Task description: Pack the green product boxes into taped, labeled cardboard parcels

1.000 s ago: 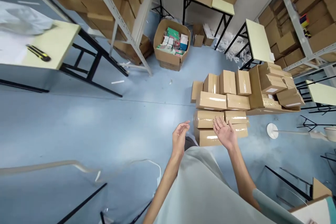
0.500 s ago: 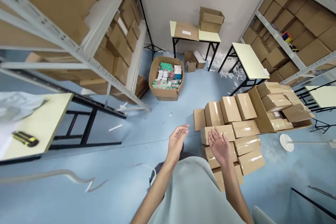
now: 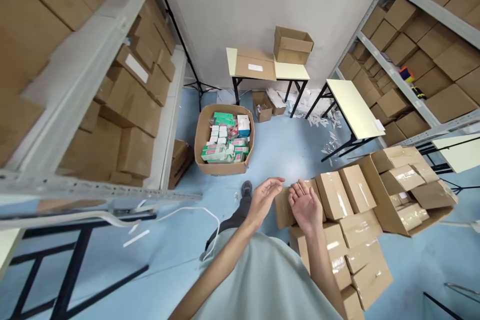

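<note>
Taped cardboard boxes (image 3: 339, 220) stacked on the blue floor (image 3: 157, 260) at right, just below and beyond both raised hands. Left hand (image 3: 263, 199) open, fingers loosely curved, holding nothing; right hand (image 3: 304, 205) open, palm up, empty, above the near boxes. Farther left, open carton of small packets (image 3: 225, 141).

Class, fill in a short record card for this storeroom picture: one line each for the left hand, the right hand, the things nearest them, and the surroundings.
Left hand: left hand open, holding nothing
Right hand: right hand open, palm up, empty
Nearest things: taped cartons stacked on the floor
Further off: open box of packets
Surroundings: shelves of cartons at left, small tables by the wall
</note>
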A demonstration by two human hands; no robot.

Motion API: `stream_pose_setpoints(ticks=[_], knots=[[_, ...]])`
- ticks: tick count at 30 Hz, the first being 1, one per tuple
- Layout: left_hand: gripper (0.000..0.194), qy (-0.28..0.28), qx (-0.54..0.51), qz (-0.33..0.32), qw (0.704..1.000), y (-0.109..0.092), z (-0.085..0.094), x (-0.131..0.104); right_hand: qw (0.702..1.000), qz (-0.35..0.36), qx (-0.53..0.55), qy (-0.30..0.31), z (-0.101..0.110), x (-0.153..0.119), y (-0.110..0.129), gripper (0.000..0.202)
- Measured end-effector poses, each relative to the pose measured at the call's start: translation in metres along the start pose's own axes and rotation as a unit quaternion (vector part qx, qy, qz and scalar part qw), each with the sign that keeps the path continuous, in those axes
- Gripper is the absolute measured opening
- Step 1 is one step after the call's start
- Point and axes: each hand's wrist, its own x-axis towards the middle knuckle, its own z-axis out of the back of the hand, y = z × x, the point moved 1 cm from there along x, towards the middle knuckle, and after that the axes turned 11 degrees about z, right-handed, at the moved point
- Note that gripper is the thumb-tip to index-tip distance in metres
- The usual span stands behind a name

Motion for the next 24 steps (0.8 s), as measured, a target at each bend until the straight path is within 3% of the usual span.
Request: stream_pose_setpoints(ticks=[6, 10, 14, 18, 21, 24], knots=[[0.015, 0.037, 0.003, -0.049, 0.998, -0.106, 0.013, 0.131, 0.999, 0.017, -0.025, -0.038, -0.082, 0.125, -0.005, 0.023], [0.017, 0.035, -0.035, -0.029, 0.998, -0.147, 0.027, 0.204, 0.997, 0.015, -0.059, -0.049, -0.117, 0.202, -0.013, 0.025], [0.020, -0.025, -0.064, 0.011, 0.998, -0.161, 0.053, 0.272, 0.994, -0.045, -0.086, -0.056, -0.134, 0.287, -0.031, 0.024], [0.015, -0.128, -0.075, 0.030, 0.988, -0.163, 0.091, 0.335, 0.981, -0.169, -0.088, -0.046, -0.146, 0.384, -0.063, 0.015], [0.013, -0.222, -0.079, 0.043, 0.971, -0.165, 0.119, 0.371, 0.955, -0.276, -0.101, -0.035, -0.161, 0.453, -0.089, 0.012], [0.014, -0.314, -0.113, 0.079, 0.939, -0.165, 0.137, 0.396, 0.932, -0.337, -0.131, -0.015, -0.176, 0.509, -0.108, 0.010]])
